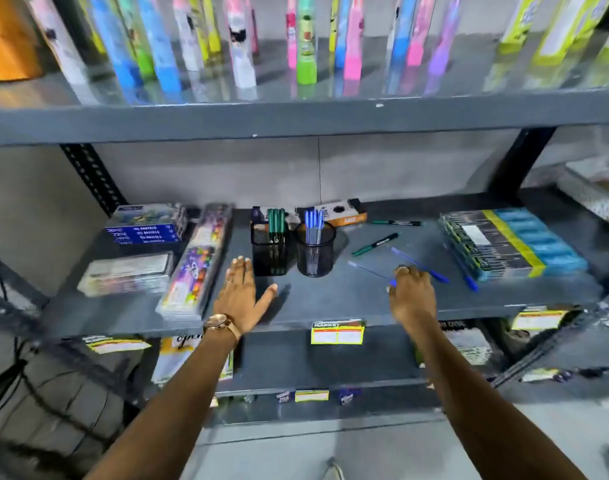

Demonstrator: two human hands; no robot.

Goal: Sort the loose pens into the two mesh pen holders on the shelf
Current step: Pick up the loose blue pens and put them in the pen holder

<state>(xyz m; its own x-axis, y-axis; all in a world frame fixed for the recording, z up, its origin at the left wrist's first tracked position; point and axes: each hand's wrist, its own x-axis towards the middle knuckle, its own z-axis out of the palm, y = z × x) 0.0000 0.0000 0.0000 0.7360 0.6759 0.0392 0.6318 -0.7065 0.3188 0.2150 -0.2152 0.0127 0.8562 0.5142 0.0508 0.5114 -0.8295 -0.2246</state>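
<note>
Two black mesh holders stand mid-shelf: a square holder [269,259] with green markers and a round holder [316,259] with blue pens. Loose on the grey shelf [331,299] to the right lie a green marker [375,244], a second green marker [396,223] further back, and several blue pens, among them a clear-barrelled blue pen [369,270] and a blue pen [421,265]. My left hand [242,292] lies flat and open on the shelf, just left of the square holder. My right hand [410,292] is curled over the near end of a blue pen; the grip is blurred.
A long clear pack of coloured items [199,261] and boxed sets [145,223] fill the shelf's left side. A stack of blue and yellow packs [511,242] sits at the right. An orange and black box [334,211] stands behind the holders. The upper shelf carries upright coloured packs.
</note>
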